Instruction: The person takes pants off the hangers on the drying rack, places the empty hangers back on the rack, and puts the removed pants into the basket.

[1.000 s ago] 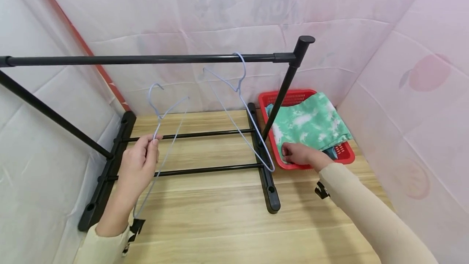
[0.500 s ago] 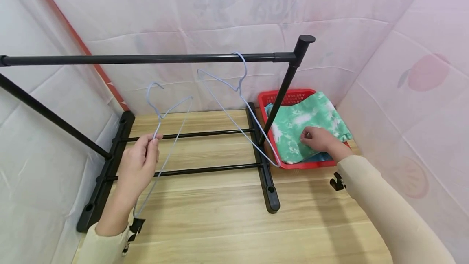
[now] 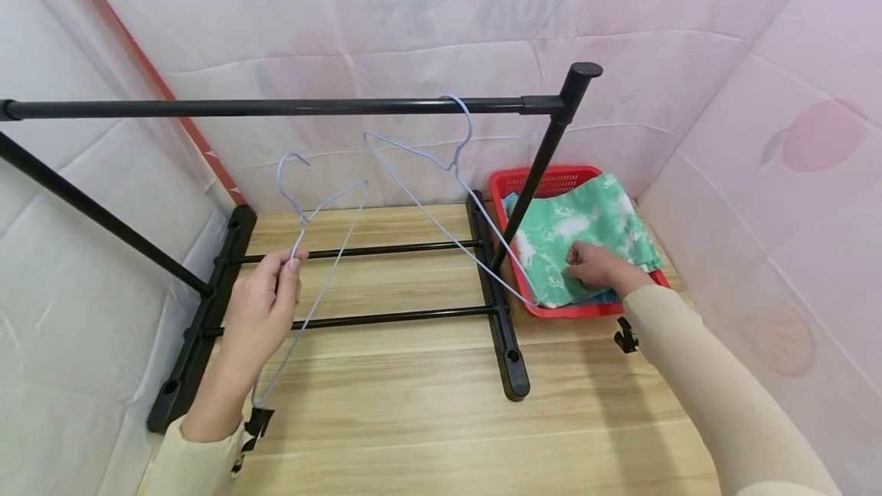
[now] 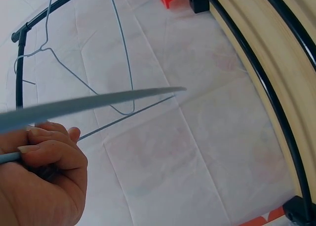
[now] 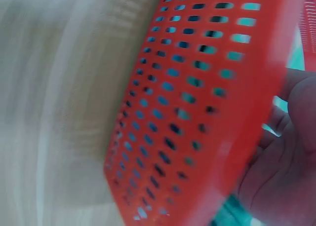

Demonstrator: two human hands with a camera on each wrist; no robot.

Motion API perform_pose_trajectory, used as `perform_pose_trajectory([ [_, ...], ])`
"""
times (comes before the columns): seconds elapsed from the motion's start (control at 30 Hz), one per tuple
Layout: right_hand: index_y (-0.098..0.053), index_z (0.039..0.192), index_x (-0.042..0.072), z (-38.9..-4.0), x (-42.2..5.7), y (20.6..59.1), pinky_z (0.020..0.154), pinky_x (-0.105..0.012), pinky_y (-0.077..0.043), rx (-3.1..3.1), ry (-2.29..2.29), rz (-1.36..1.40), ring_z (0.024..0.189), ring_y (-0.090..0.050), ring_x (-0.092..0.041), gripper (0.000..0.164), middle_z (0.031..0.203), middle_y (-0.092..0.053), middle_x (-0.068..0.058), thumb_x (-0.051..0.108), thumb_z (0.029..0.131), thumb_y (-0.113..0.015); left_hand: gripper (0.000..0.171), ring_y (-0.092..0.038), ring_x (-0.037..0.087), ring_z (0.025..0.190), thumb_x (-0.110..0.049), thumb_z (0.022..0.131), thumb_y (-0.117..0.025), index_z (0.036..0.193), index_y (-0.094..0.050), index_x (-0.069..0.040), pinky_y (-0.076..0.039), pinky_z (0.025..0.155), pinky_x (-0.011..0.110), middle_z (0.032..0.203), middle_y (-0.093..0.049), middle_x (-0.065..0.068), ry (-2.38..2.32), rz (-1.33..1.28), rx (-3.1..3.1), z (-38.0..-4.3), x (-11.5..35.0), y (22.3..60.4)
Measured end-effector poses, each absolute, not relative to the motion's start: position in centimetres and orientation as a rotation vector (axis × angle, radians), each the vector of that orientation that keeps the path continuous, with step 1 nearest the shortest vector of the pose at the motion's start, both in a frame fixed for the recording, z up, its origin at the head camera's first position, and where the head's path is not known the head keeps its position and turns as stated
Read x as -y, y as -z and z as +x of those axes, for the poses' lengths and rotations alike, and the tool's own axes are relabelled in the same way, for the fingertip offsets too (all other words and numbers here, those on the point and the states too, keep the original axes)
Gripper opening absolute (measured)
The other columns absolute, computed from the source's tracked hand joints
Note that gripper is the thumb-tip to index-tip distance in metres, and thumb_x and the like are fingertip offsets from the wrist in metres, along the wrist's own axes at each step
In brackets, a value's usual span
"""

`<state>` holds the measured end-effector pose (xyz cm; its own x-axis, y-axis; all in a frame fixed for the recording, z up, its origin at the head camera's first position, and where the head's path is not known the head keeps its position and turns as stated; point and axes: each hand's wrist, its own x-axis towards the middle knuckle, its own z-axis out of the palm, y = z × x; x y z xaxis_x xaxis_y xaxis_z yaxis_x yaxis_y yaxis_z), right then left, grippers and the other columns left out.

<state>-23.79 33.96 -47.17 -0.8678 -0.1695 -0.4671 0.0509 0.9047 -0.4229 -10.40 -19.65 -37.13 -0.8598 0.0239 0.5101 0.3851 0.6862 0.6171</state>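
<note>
My left hand grips one side of a pale blue wire hanger, which it holds up off the rack with the hook pointing upward. In the left wrist view, the hanger's near bar crosses in front of the curled fingers. Over in the red basket lies a folded green-and-white tie-dye cloth. On top of that cloth is my right hand, fingers bent downward; whether they pinch the fabric cannot be seen. The right wrist view has the basket's perforated wall beside the palm.
A black clothes rack spans the table. A second blue hanger hangs from its top bar, the lower corner reaching the basket's edge. Some dark blue cloth shows under the green one. Pale sheets enclose the back and sides.
My right hand has shifted from the green cloth's near left corner further right onto it, and its fingers have lowered. The hanging hanger has swung slightly. My left hand stays in place with its hanger.
</note>
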Motion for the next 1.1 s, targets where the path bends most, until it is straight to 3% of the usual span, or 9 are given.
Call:
perform_pose_trajectory([
  [0.3,-0.06,0.107,0.001,-24.7,-32.7,44.1,0.062,-0.035,-0.046,-2.675,0.439,-0.055,0.075,-0.055,-0.024,0.03,0.087,-0.059,-0.011,0.03,0.099,-0.057,0.022,-0.044,0.006,0.048,-0.012,0.105,-0.05,0.109,-0.068,0.001,-0.034,0.043,0.018,0.062,-0.054,-0.001,1.018,-0.303,2.443,-10.5,19.6,37.1],
  [0.57,-0.058,0.112,-0.002,-25.1,-33.4,44.0,0.069,-0.035,-0.048,-2.621,0.474,-0.028,0.087,-0.054,-0.027,0.04,0.101,-0.061,-0.015,0.035,0.096,-0.062,0.021,-0.045,0.006,0.049,-0.012,0.105,-0.05,0.109,-0.068,0.0,-0.035,0.044,0.017,0.062,-0.053,-0.002,1.05,-0.311,2.433,-10.6,19.5,37.1],
  [0.8,-0.053,0.119,-0.004,-25.0,-32.8,44.7,0.079,-0.045,-0.051,-2.618,0.439,-0.005,0.097,-0.055,-0.033,0.051,0.114,-0.06,-0.022,0.04,0.094,-0.063,0.023,-0.043,0.007,0.047,-0.011,0.105,-0.05,0.11,-0.067,0.003,-0.034,0.043,0.018,0.061,-0.052,-0.002,1.035,-0.317,2.439,-10.5,19.5,37.1],
  [0.97,-0.057,0.118,-0.004,-24.9,-31.2,43.9,0.082,-0.049,-0.05,-2.62,0.353,0.006,0.094,-0.056,-0.032,0.048,0.109,-0.061,-0.02,0.038,0.096,-0.059,0.023,-0.043,0.006,0.047,-0.011,0.105,-0.05,0.11,-0.067,0.002,-0.033,0.043,0.018,0.061,-0.053,-0.002,1.007,-0.318,2.436,-10.6,19.4,37.2],
  [1.1,-0.061,0.117,0.0,-25.1,-28.9,43.3,0.073,-0.041,-0.05,-2.564,0.365,-0.055,0.086,-0.056,-0.026,0.043,0.101,-0.063,-0.014,0.038,0.097,-0.058,0.023,-0.042,0.006,0.045,-0.01,0.105,-0.05,0.11,-0.068,0.003,-0.033,0.042,0.017,0.061,-0.053,-0.003,0.998,-0.338,2.424,-10.7,19.4,37.4],
])
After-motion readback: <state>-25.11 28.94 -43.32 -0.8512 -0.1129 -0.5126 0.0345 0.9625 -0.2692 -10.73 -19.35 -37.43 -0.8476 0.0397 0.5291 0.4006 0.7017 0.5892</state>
